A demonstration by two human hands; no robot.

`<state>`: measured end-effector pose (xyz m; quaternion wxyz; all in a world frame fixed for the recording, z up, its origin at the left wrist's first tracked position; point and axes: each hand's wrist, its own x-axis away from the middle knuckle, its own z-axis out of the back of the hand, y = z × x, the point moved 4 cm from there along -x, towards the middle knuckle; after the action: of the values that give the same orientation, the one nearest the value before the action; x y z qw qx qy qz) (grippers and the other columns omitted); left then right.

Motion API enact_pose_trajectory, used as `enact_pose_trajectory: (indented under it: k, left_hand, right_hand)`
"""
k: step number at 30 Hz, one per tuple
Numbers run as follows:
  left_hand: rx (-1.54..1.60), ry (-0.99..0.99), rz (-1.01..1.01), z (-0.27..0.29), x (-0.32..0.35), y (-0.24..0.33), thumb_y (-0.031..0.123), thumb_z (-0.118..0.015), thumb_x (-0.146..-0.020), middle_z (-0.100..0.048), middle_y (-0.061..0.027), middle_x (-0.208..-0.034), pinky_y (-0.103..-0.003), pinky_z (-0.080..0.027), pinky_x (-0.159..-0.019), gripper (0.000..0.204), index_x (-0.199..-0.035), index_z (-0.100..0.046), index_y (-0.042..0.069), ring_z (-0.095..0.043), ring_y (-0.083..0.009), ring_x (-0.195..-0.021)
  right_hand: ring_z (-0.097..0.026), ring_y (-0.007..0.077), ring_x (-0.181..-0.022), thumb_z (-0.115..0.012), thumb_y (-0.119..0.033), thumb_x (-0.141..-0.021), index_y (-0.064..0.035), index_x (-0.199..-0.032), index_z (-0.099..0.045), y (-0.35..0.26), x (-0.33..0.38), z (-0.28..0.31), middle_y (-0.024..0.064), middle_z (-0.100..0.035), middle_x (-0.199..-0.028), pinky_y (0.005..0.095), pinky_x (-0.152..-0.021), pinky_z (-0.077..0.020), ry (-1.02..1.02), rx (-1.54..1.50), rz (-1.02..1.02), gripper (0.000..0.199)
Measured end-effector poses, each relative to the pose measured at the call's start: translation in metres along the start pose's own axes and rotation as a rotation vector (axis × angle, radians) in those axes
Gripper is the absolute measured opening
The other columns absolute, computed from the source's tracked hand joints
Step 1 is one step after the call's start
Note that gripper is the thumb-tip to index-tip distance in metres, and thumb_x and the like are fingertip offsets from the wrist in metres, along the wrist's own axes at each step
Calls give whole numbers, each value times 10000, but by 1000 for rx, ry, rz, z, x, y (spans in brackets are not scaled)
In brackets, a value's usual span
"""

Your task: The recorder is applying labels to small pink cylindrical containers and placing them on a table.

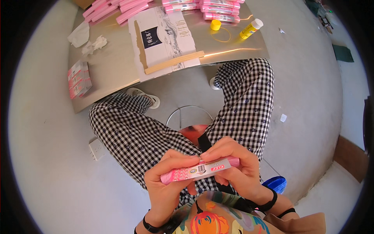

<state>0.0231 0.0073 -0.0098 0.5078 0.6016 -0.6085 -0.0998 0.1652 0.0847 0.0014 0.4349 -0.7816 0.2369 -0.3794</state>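
Note:
Above my lap I hold a pink roll of plastic bags (173, 177) with a printed paper label (202, 170) around its middle. My left hand (161, 193) grips the roll's left part, and my right hand (245, 177) grips its right part. The fingertips of both hands meet at the label's upper edge. The roll lies crosswise, its right end slightly higher in view. Part of its underside is hidden by my fingers.
On the metal table (113, 58) are bare pink rolls (117, 8), labelled rolls (221, 10), a label stack (79, 79), crumpled tissue (94, 45), a printed sheet (185, 39) under a wooden strip (175, 62), a glue stick (251, 29) and its yellow cap (215, 25). A stool (191, 132) shows below.

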Motion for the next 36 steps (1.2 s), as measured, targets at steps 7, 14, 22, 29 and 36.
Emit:
enact_pose_trajectory:
  k: [7, 14, 22, 29, 36]
  left_hand:
    - [-16, 1, -14, -2, 1, 2, -136, -606, -732, -581, -149, -1003, -196, -516, -479, 268, -975, -675, -48, -600, -136, -688]
    - [-175, -90, -1, -4, 1, 11, -137, -649, -708, -582, -150, -1064, -209, -560, -567, 321, -1001, -685, -10, -633, -153, -808]
    - [-234, -184, -97, -8, 3, 13, -101, -678, -659, -600, -156, -1114, -262, -513, -778, 355, -996, -695, 10, -612, -178, -943]
    - [-230, -181, -158, -10, 6, 11, -96, -683, -629, -604, -157, -1057, -244, -521, -708, 336, -949, -701, 7, -613, -181, -902]
    - [-207, -197, -100, -3, 7, 7, -82, -685, -631, -621, -105, -1052, -250, -494, -757, 341, -950, -715, 34, -603, -154, -905]
  right_hand:
    - [-483, 49, -662, -494, 77, -785, -5, -1027, -632, 1, 1, -1, 90, -519, -1080, 174, -526, -371, -17, -54, 9, 291]
    - [-456, 40, -548, -483, 99, -763, 6, -996, -633, 6, 4, 3, 97, -503, -1080, 165, -471, -350, -9, -205, -47, 292]
    - [-454, 47, -478, -499, 80, -786, 38, -927, -636, 8, 5, 3, 116, -516, -1054, 167, -417, -346, 19, -339, -57, 200]
    - [-458, 62, -486, -507, 48, -794, 43, -860, -613, 8, 8, 3, 131, -527, -1017, 181, -409, -361, 59, -410, -91, 125]
    - [-474, 62, -519, -510, 14, -837, 31, -883, -616, 9, 8, 2, 123, -507, -1054, 177, -444, -383, 2, -384, -114, 117]
